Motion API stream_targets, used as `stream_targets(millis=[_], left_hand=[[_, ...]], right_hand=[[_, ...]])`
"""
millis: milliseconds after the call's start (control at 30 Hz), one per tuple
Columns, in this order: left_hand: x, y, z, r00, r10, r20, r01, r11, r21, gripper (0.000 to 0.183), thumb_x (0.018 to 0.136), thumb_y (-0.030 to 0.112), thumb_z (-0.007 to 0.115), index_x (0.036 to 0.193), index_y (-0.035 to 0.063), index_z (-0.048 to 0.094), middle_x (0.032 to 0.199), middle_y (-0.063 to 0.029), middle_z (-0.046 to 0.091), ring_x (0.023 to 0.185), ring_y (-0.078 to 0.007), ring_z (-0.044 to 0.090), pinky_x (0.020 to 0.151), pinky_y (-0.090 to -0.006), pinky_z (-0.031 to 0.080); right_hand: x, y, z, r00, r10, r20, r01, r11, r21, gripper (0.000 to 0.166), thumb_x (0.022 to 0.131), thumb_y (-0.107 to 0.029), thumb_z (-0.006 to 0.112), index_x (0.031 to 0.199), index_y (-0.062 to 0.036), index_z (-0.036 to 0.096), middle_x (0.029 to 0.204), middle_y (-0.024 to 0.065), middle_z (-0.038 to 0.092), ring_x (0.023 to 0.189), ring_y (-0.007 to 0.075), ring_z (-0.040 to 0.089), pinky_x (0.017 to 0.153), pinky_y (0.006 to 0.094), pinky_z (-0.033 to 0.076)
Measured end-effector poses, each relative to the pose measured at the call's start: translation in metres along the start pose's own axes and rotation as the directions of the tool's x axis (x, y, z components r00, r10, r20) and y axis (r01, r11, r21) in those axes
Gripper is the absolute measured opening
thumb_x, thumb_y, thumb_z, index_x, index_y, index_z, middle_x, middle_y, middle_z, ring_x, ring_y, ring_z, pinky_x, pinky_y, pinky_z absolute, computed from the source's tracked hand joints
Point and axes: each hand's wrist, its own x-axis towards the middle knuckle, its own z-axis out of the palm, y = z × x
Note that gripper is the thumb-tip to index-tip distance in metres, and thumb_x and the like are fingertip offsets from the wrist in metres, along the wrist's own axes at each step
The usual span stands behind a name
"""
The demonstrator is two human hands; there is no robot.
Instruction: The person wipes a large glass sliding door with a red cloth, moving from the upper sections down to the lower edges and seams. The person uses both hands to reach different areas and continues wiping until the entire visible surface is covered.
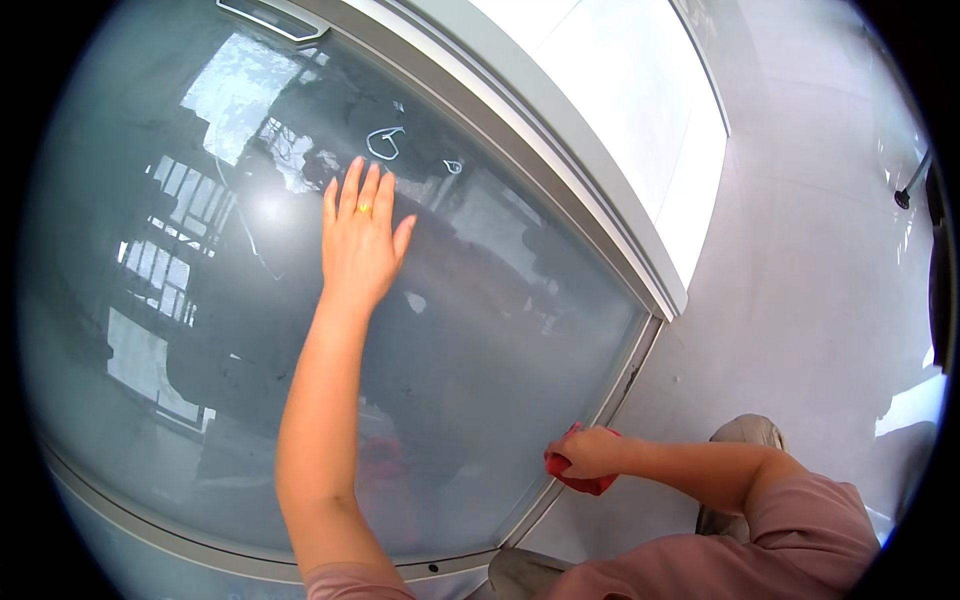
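My left hand (361, 244) is laid against a grey, reflective glass door panel (480, 360), fingers spread a little, a gold-coloured ring on one of them. It holds nothing. White drawn marks (385, 142), one a rough loop, show on the glass just beyond the fingertips. Low on the panel, my right hand (592, 450) grips a bunched red cloth (589, 480) by the bottom frame rail (634, 367). Part of the cloth is hidden under the fingers. A faint red reflection of it shows in the glass.
A metal frame (525, 142) borders the panel, with a recessed handle (274, 19) at the upper left. Beside the frame stands a white panel (637, 97). Pale floor (780, 262) spreads to the right, where my knee (750, 431) is bent. A dark-tipped leg (902, 198) stands at the far right.
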Motion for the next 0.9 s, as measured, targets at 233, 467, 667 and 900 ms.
stream_targets(millis=[233, 467, 667, 900], left_hand=[[0.045, 0.000, 0.005, 1.000, 0.019, 0.008, -0.020, 0.970, 0.243, 0.050, 0.084, 0.032, 0.062, 0.123, 0.0015, 0.052, 0.126, -0.0127, 0.055, 0.131, -0.0282, 0.036, 0.106, -0.0446, 0.028], [0.023, 0.007, 0.000, 0.999, 0.021, 0.042, -0.031, 0.967, 0.253, 0.051, 0.081, 0.034, 0.065, 0.119, 0.0022, 0.054, 0.124, -0.0111, 0.057, 0.111, -0.0265, 0.049, 0.088, -0.0376, 0.038], [0.032, 0.004, -0.005, 1.000, -0.009, 0.024, 0.003, 0.968, 0.251, 0.040, 0.079, 0.034, 0.067, 0.102, 0.0036, 0.057, 0.124, -0.0109, 0.058, 0.096, -0.0247, 0.053, 0.075, -0.0350, 0.039], [0.028, 0.001, -0.003, 0.999, -0.005, 0.035, -0.003, 0.975, 0.222, 0.036, 0.078, 0.037, 0.067, 0.092, 0.0043, 0.059, 0.122, -0.0133, 0.059, 0.092, -0.0235, 0.052, 0.072, -0.0350, 0.040]], right_hand=[[-0.002, 0.001, 0.003, 0.995, -0.051, -0.089, 0.054, 0.998, 0.027, 0.037, 0.077, -0.026, 0.056, 0.111, -0.0109, 0.058, 0.082, 0.0131, 0.067, 0.073, 0.0321, 0.065, 0.062, 0.0434, 0.051], [-0.002, 0.004, -0.006, 0.996, -0.025, -0.089, 0.031, 0.997, 0.066, 0.038, 0.077, -0.024, 0.057, 0.112, -0.0110, 0.058, 0.085, 0.0137, 0.066, 0.076, 0.0316, 0.065, 0.064, 0.0430, 0.051], [-0.003, 0.000, 0.001, 0.997, -0.068, -0.044, 0.071, 0.996, 0.061, 0.039, 0.078, -0.026, 0.055, 0.115, -0.0148, 0.057, 0.090, 0.0125, 0.066, 0.077, 0.0321, 0.066, 0.067, 0.0416, 0.054], [-0.005, -0.003, -0.002, 0.998, -0.041, -0.055, 0.044, 0.997, 0.056, 0.035, 0.080, -0.026, 0.054, 0.112, -0.0108, 0.057, 0.085, 0.0141, 0.066, 0.073, 0.0319, 0.065, 0.065, 0.0427, 0.051]])
